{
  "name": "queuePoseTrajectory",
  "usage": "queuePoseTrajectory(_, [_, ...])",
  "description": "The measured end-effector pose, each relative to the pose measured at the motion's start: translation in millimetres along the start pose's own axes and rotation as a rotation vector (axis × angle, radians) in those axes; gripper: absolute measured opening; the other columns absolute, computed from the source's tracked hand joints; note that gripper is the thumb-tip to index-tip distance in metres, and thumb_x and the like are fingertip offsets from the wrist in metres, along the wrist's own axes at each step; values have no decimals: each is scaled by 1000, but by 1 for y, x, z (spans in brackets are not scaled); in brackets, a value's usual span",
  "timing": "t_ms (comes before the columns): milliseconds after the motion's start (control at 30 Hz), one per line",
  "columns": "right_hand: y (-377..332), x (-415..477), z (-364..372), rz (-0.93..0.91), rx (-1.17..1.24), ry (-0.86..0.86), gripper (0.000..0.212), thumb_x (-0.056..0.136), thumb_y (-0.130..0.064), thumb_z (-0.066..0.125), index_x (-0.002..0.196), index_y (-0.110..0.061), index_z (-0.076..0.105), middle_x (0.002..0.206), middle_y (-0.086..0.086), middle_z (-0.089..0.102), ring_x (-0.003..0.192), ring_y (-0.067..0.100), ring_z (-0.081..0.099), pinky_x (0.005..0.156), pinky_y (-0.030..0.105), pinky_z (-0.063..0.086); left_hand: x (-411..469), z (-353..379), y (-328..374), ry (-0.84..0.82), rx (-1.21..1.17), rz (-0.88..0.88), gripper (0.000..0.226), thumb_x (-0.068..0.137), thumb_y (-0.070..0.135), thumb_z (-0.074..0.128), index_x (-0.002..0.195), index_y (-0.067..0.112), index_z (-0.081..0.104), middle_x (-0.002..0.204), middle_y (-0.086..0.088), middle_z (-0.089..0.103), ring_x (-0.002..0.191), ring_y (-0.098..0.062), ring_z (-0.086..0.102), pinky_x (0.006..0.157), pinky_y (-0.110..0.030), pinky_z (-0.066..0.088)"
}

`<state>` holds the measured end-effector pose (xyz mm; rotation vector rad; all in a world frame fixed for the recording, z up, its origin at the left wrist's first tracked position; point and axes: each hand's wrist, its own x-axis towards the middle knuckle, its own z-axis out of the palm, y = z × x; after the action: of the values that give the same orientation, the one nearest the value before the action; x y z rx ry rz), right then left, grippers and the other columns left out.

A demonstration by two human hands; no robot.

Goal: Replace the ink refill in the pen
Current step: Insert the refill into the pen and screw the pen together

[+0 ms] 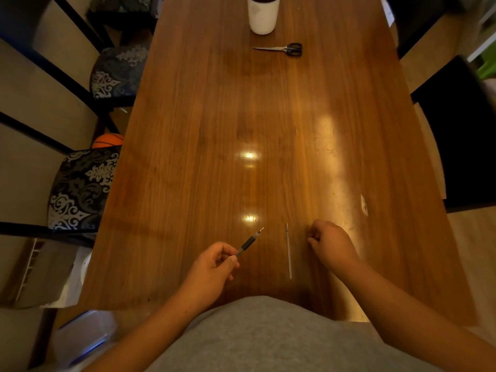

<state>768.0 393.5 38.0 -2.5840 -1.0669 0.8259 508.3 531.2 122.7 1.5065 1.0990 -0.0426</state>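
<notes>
My left hand grips a pen by its rear end, just above the wooden table. The pen has a black rubber grip, and its tip points up and to the right. A thin pale ink refill lies loose on the table to the right of the pen, running toward me. My right hand rests on the table just right of the refill, with its fingers curled in. I cannot make out anything inside that fist.
Black-handled scissors lie at the far middle of the table, and a white cup stands behind them. Patterned chairs line the left side. A dark chair stands on the right.
</notes>
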Motion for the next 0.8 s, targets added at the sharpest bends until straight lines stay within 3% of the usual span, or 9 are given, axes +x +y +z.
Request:
queuePoseTrajectory(100, [-1,3,2,-10,-21,14,23,88,-18,61,76,-32,48,72,-12,49,64,1,47,48,17,28,-2,1,-1,-11,13,-2,28,94,24,54,85,49,60,92,14,71,65,-3,65,56,-18,46])
queuePoseTrajectory(233, [-4,6,-3,-13,-12,-64,25,90,-18,60,73,-31,46,73,-9,54,67,9,56,48,18,31,-4,1,2,6,-8,7,30,94,22,55,84,49,61,90,10,72,64,-4,64,57,-20,45])
queuePoseTrajectory(367, [-20,-1,-20,-26,348,-149,11,89,-22,64,81,-28,60,76,-4,65,69,12,63,52,19,44,-7,-1,12,-3,-23,41,27,94,20,56,84,45,62,87,3,72,65,-4,64,56,-19,46])
queuePoseTrajectory(433, [-35,-8,-35,-85,558,-152,9,88,-18,66,84,-25,64,74,1,70,70,15,69,60,24,52,-8,-1,19,-12,-33,66,23,94,19,56,86,40,63,86,2,71,64,-4,63,56,-19,47])
queuePoseTrajectory(500, [-51,-15,-52,-175,698,-167,9,88,-13,67,86,-22,66,74,0,73,69,10,70,62,20,53,-10,0,27,-18,-45,96,18,93,15,56,90,32,63,84,1,71,62,-2,62,55,-17,49])
queuePoseTrajectory(667, [-80,-33,-90,-337,861,-170,17,84,-3,69,87,-20,66,74,-1,69,69,12,67,63,18,53,-18,-1,47,-27,-69,172,16,93,12,56,92,26,63,84,1,70,63,-2,61,58,-16,49])
queuePoseTrajectory(800, [-96,-46,-110,-408,922,-171,13,81,-12,72,88,-22,69,75,2,71,69,13,68,65,22,56,-24,-5,60,-37,-99,224,17,93,11,57,92,26,64,84,2,70,64,-2,61,58,-14,48])
